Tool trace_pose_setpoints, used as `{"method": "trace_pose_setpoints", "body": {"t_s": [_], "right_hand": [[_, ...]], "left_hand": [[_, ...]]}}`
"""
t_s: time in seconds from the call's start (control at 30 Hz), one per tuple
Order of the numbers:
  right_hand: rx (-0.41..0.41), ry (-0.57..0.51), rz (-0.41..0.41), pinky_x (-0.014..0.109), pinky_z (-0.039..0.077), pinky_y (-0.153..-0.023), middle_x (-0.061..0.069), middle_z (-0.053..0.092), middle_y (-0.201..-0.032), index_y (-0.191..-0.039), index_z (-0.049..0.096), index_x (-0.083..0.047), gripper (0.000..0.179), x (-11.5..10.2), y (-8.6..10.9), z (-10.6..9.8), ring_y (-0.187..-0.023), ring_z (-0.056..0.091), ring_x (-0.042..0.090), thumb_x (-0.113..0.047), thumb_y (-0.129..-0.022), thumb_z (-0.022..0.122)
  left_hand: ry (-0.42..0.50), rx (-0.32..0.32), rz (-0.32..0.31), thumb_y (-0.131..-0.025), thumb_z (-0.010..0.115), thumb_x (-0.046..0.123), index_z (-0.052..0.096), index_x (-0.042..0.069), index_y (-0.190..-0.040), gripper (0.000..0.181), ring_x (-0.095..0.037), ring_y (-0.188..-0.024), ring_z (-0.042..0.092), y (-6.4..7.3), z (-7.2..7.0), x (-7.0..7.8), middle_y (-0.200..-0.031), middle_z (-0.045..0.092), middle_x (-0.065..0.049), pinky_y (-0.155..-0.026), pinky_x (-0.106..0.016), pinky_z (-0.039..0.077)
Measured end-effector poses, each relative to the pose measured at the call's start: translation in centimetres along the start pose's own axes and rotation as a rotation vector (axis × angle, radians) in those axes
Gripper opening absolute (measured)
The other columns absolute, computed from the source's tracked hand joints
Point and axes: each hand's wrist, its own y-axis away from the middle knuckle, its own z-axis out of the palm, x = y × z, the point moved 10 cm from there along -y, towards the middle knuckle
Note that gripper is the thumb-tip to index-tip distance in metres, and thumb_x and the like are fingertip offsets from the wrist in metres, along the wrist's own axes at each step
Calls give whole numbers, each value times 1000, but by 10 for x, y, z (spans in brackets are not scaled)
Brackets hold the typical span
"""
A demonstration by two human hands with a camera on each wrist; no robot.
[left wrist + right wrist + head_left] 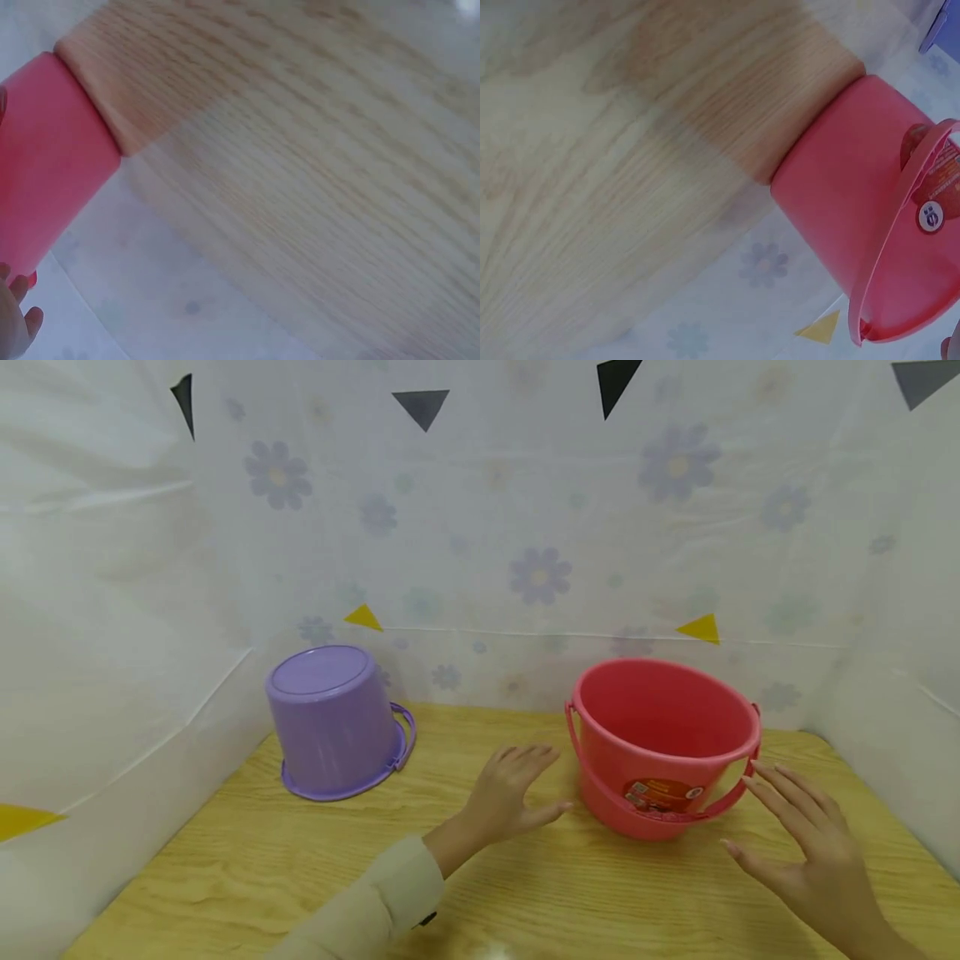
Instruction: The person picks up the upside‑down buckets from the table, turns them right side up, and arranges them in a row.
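Note:
A red bucket (667,752) stands upright on the wooden table, its mouth facing up and its handle (720,806) hanging down across the front over a label. To the left of the bucket is my left hand (504,797), fingers extended, with a gap between it and the bucket in the head view. My right hand (813,852) lies at the bucket's right front, fingers spread and fingertips right by the handle's right side. Neither hand grips anything. The left wrist view shows a few fingertips near the red bucket (52,150); in the right wrist view the bucket (847,180) fills the right side.
A purple bucket (330,727) rests upside down at the table's back left, its handle (407,735) sticking out to the right. White flowered sheeting (480,527) encloses the back and sides of the wooden table (262,860).

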Motion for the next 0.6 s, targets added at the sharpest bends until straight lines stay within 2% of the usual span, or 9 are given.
{"method": "trace_pose_setpoints", "body": {"t_s": [0.13, 0.27, 0.43, 0.6], "right_hand": [[21, -46, -28, 16, 28, -110, 12, 57, -130, -109, 61, 12, 71, -18, -1, 3, -130, 41, 12, -54, -83, 60], [30, -93, -74, 17, 30, -110, 17, 57, -128, -109, 60, 13, 69, -36, -3, 10, -129, 43, 14, -51, -84, 61], [-53, -150, -107, 18, 27, -112, 20, 53, -131, -114, 57, 14, 71, -48, 5, 29, -132, 39, 18, -50, -85, 60], [-141, -169, -119, 18, 23, -113, 22, 50, -132, -117, 56, 12, 71, -52, 16, 51, -135, 35, 21, -51, -85, 58]], "left_hand": [[-4, -37, -1, -73, 73, 41, 60, 5, -121, 62, -23, -110, 60, 13, 0, -2, -120, 64, -9, -94, -41, 49], [-9, -80, -24, -80, 65, 49, 59, 6, -123, 61, -23, -113, 59, 25, -1, -9, -123, 62, -10, -96, -40, 48], [-25, -113, -51, -89, 44, 60, 56, 6, -126, 67, -28, -116, 56, 41, -6, -18, -126, 59, -12, -97, -42, 46], [-52, -131, -64, -90, 39, 62, 56, 4, -125, 70, -31, -116, 55, 53, -11, -25, -126, 59, -15, -96, -44, 46]]}}
